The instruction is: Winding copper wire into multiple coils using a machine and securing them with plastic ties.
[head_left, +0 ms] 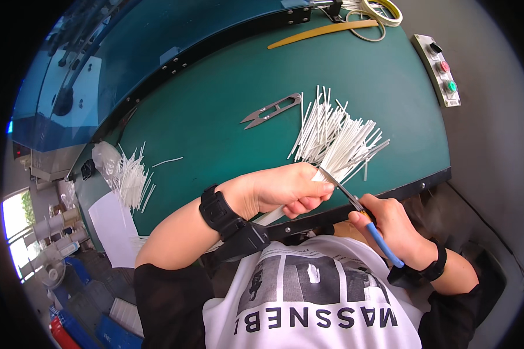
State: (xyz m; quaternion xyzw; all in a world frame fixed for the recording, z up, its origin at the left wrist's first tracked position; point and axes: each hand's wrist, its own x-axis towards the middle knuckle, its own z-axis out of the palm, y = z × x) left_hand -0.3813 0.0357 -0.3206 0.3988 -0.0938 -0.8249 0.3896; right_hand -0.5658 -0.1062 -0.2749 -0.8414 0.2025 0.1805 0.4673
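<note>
Though slender, white strips point(271, 217) bunched, pinched in left grip point(291, 187); scissors point(354, 201) clasped in right grip point(393, 225).

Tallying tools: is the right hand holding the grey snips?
No, the right hand holds blue-handled scissors; the grey snips lie on the green table.

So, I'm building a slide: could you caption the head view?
Left hand grips thin white strips; right hand holds blue-handled metal scissors at them.
</note>
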